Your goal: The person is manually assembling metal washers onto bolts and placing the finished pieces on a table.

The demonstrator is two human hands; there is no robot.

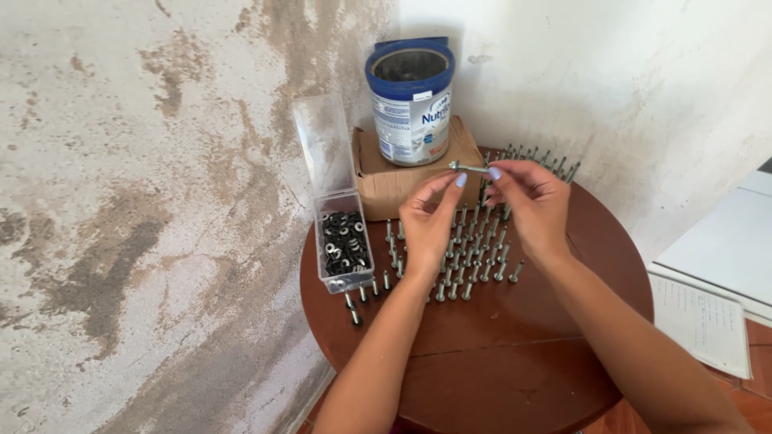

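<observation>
Two bare forearms rise from the bottom edge of the frame over a round reddish-brown table [515,378], hands meeting just above centre. At far left, a stained, peeling wall [121,201] fills the frame. Next comes a clear plastic box [344,249], lid propped open, holding dark washers, with a few loose screws lying at its near end. Behind it, upper centre, a blue-rimmed tin [412,100] stands on a small cardboard box [402,181]. The left hand [426,229] pinches its thumb and forefinger at the head end of a screw [468,168], held level (nails painted pale lilac). The right hand [535,201] grips the same screw's other end between its fingertips. Beneath both hands, rows of screws [474,249] stand upright on the tabletop. At lower right lies a sheet of paper [704,321].
</observation>
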